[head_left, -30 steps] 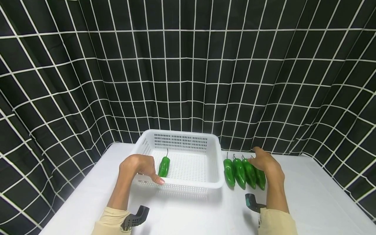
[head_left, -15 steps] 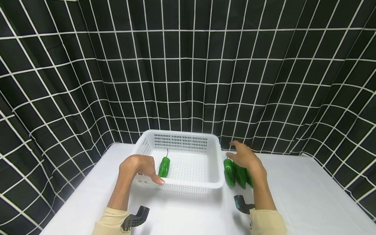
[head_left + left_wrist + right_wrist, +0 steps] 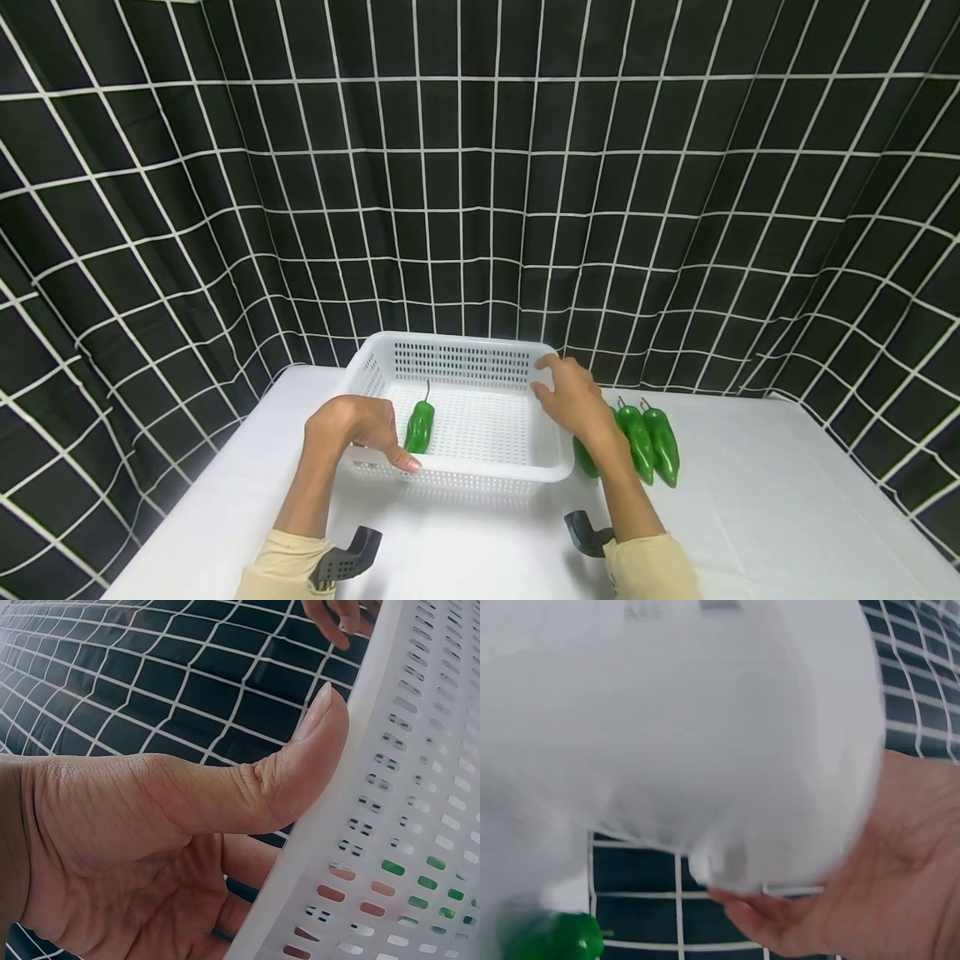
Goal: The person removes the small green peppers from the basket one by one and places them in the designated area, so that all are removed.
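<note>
My left hand holds the white plastic basket at its front left rim. In the left wrist view, the thumb presses on the rim, and the fingers pass behind the perforated wall. One green pepper lies inside the basket near that hand. My right hand is at the basket's right wall with its fingers extended and nothing visible in them. Several green peppers lie side by side on the table to the right, some partly hidden by the right hand and forearm.
A white cloth covers the table. Behind and at both sides hangs a black curtain with a white grid. The basket's rounded corner fills much of the right wrist view, blurred, with a pepper at lower left.
My right hand has moved left, from above the row of peppers to the basket's right wall, uncovering the rightmost peppers. The left hand and the basket have stayed in place.
</note>
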Demonstrator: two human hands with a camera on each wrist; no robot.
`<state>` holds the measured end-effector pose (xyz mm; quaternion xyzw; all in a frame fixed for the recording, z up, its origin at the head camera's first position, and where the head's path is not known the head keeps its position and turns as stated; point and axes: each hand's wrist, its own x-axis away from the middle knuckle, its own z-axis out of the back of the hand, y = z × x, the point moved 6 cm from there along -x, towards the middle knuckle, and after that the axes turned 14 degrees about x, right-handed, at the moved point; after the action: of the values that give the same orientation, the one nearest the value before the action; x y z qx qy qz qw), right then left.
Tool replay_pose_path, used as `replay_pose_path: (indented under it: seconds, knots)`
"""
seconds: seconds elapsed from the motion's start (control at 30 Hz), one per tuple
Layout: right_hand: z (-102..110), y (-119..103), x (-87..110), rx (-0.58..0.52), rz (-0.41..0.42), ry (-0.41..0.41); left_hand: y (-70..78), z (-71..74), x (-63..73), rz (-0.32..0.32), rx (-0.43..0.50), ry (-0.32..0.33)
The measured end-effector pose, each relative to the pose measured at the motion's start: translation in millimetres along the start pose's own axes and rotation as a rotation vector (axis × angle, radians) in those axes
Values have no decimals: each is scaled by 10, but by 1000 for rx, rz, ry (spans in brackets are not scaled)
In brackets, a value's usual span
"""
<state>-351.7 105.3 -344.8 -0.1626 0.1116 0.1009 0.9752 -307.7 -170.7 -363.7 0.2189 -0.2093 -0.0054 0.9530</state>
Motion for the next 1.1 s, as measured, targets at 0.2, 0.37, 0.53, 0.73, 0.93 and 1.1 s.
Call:
replay_pose_path:
  seconds: [0.2,0.37,0.53,0.73,0.93,1.1]
  knots:
    - [-154,-291,21,-41,79,52,-4,-5,20,-9,-8,3]
    - [-360,-644,83,-178,239,-75,-1,-1,37,-27,-7,1]
    - [-569,-942,167,-191,445,-224,6,11,28,-16,-10,-4]
    - [-754,-1048,225,-173,527,-399,16,5,12,1,-21,-13]
    - [-883,-1103,261,-146,550,-551,12,-27,17,0,-21,-23]
    - [-988,-1063,292,-82,422,-708,8,1,1,-4,-32,-39]
